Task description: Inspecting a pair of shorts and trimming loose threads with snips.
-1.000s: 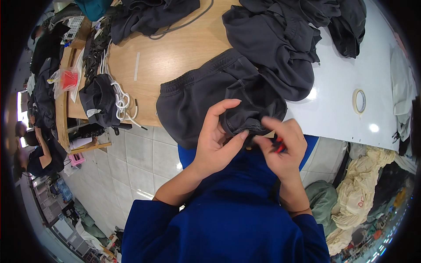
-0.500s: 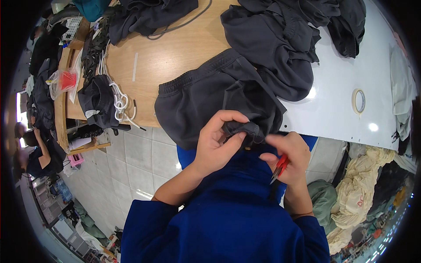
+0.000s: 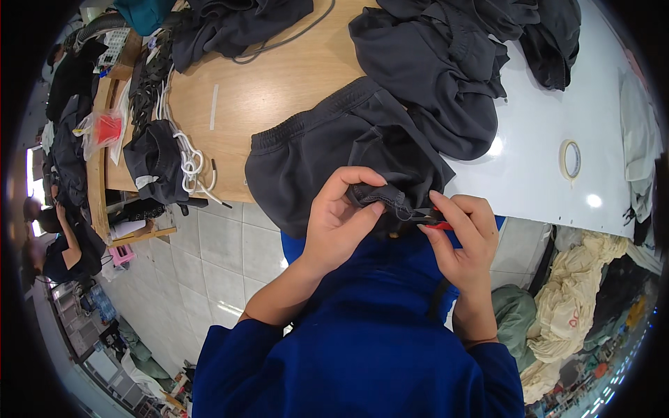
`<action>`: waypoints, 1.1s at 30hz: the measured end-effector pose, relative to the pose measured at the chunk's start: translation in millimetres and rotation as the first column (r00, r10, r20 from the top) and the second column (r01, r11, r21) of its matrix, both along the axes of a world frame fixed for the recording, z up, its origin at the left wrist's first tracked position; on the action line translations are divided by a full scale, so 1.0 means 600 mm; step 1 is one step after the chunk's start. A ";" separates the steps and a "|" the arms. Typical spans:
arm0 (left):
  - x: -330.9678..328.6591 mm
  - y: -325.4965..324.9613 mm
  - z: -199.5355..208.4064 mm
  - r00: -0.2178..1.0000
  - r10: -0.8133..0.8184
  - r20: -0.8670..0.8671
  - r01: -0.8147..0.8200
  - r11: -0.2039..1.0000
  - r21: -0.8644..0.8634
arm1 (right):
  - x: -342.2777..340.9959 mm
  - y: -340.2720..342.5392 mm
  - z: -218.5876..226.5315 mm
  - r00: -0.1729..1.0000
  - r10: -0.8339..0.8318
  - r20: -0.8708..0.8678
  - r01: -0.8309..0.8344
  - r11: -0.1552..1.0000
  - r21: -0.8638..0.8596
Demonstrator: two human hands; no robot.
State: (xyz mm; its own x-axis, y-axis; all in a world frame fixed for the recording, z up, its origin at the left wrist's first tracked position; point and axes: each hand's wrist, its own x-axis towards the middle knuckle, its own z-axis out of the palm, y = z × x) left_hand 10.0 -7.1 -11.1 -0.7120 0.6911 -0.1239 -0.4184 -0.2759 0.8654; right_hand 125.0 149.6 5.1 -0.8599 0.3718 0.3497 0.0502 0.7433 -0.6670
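A dark grey garment with an elastic waistband (image 3: 306,164) lies at the table's near edge, part of it hanging over toward my lap. My left hand (image 3: 331,226) pinches a gathered, stitched edge of it between thumb and fingers. Red-handled thread snips (image 3: 440,225) sit between the thumb and fingers of my right hand (image 3: 467,240). Their blades point left and reach the gathered edge, close to a loose thread. Whether the blades touch the thread I cannot tell.
More dark grey garments (image 3: 439,83) are heaped at the far side. A tape roll (image 3: 570,159) lies on the white tabletop (image 3: 529,167) at right. White cords (image 3: 189,164) hang beside a dark bundle at left. Cream cloth (image 3: 575,299) is piled low on the right. Another person (image 3: 66,244) is at far left.
My right hand has turned the snips from pointing down to pointing left and brought their blades up to the gathered edge. My left hand has shifted slightly, still pinching the fabric.
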 end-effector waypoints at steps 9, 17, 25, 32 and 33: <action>0.003 -0.002 0.002 1.000 -0.010 0.010 0.010 1.000 -0.014 | -0.006 -0.005 -0.002 0.998 0.015 -0.062 -0.010 0.996 0.091; 0.003 -0.002 0.003 1.000 -0.006 0.000 0.006 1.000 -0.009 | -0.008 -0.005 -0.004 0.997 0.002 -0.081 0.007 0.994 0.113; 0.004 -0.004 0.006 0.998 0.023 -0.064 -0.023 1.000 -0.011 | -0.006 -0.006 -0.002 0.996 -0.037 -0.084 0.044 0.996 0.080; 0.006 -0.001 0.009 0.997 0.022 -0.079 -0.025 0.999 -0.038 | -0.008 -0.006 0.005 0.999 -0.011 -0.036 0.012 0.999 0.037; 0.006 -0.001 0.010 0.996 0.019 -0.089 -0.023 0.999 -0.041 | -0.008 -0.005 0.006 1.000 -0.008 -0.026 0.009 0.999 0.040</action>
